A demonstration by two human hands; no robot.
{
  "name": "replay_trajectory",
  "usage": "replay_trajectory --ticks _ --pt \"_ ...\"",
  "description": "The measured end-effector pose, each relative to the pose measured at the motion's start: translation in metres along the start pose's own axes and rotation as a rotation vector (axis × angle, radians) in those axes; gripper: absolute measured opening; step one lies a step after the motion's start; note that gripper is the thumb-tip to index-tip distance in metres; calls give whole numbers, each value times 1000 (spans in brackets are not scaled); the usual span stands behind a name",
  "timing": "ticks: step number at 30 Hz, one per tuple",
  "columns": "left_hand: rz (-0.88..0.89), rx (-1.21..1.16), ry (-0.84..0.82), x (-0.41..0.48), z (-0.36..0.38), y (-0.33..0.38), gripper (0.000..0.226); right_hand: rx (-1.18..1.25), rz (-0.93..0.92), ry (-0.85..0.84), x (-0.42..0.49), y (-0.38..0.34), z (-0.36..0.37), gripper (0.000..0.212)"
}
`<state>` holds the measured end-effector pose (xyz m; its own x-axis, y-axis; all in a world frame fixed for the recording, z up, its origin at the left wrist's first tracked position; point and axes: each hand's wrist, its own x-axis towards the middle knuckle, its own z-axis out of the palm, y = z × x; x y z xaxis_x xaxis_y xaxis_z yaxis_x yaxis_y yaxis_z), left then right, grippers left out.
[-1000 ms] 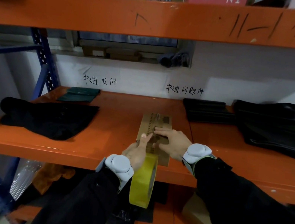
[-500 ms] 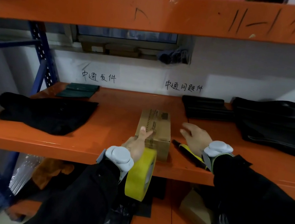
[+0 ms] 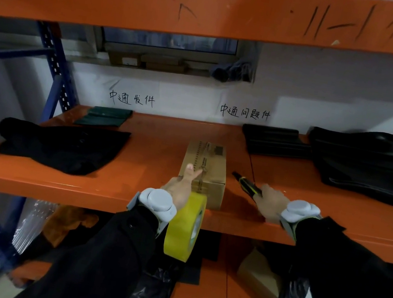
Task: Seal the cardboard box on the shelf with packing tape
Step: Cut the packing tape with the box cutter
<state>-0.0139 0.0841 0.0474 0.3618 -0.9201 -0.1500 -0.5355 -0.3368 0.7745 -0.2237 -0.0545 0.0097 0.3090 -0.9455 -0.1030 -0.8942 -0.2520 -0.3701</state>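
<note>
A small brown cardboard box (image 3: pixel 210 162) lies on the orange shelf (image 3: pixel 153 149), near its front edge. My left hand (image 3: pixel 182 187) holds the yellow tape roll (image 3: pixel 185 227), which hangs below the shelf edge, and its thumb presses on the box's near top. A strip of tape runs from the roll up along the box's top seam. My right hand (image 3: pixel 269 202) is to the right of the box, closed around the handle of a black and yellow utility knife (image 3: pixel 245 181) that lies pointing away from me.
Black cloth (image 3: pixel 61 144) and a dark green folded item (image 3: pixel 107 117) lie on the shelf's left. Black bags (image 3: pixel 369 167) and folded black material (image 3: pixel 275 140) fill the back right. An upper orange shelf beam (image 3: pixel 212 13) hangs overhead. Bags and a box sit on the lower shelf.
My right hand left the box top, moved right and took hold of the utility knife. My left hand stayed on the roll with its thumb on the box.
</note>
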Motion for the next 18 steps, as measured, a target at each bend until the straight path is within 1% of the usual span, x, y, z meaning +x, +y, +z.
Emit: replay_trajectory --ticks 2,5,7,9,12,14,18 --pt "16 6 5 -1 -1 1 62 138 -59 -6 -9 1 -16 16" --pt "21 23 -9 -4 -1 2 59 402 -162 -91 -34 -2 -42 15" --pt "23 20 -13 -4 -1 2 59 462 -271 -149 -48 -5 -54 14" --pt "7 -3 -6 -3 -1 1 60 467 -344 -198 -56 -10 -60 16" --pt "-2 -7 -8 1 0 1 61 422 -346 -268 -62 -20 -62 18" --pt "3 6 -10 0 0 2 61 349 -350 -283 -66 -29 -59 18" --pt "27 -8 -11 -3 0 4 59 234 -347 -296 -72 -41 -51 11"
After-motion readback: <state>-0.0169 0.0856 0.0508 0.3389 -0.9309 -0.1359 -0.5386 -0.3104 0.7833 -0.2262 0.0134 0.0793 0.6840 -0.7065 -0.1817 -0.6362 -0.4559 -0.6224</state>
